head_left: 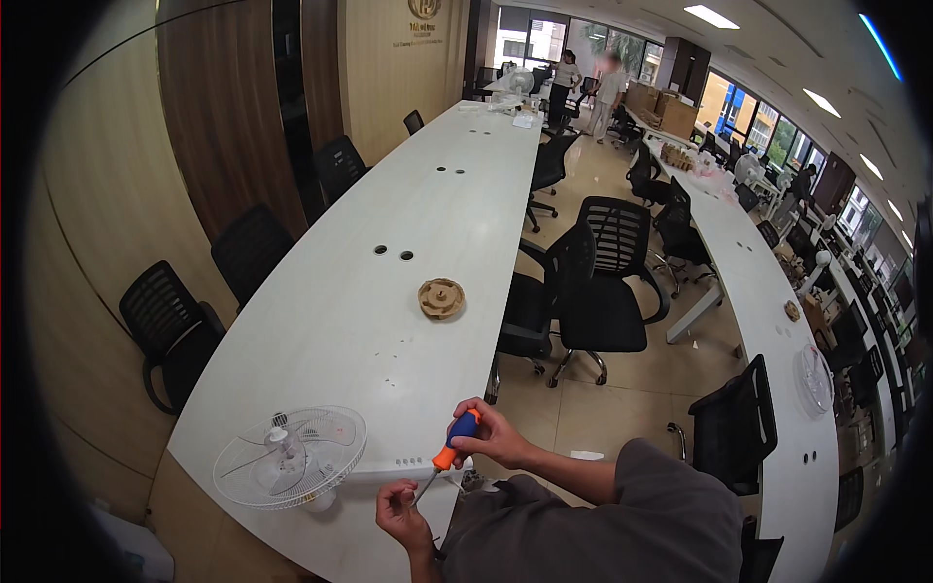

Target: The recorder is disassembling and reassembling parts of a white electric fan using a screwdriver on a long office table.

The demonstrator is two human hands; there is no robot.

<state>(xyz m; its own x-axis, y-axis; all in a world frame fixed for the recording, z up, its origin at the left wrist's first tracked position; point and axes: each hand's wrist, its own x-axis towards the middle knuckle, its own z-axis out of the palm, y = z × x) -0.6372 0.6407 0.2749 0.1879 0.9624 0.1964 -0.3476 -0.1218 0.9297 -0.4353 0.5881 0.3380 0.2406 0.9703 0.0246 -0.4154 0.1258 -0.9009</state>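
While the right hand (494, 439) grips the screwdriver (447, 457) by its blue-and-orange handle, the left hand (404, 517) sits with curled fingers at the shaft's lower end; whether they pinch it cannot be told. Left of both, a wire-guarded fan (292, 459) occupies the long white table (321, 340). Black mesh-backed chairs (612, 277) flank it. Cardboard boxes (677, 117) stand far off, contents indiscernible.
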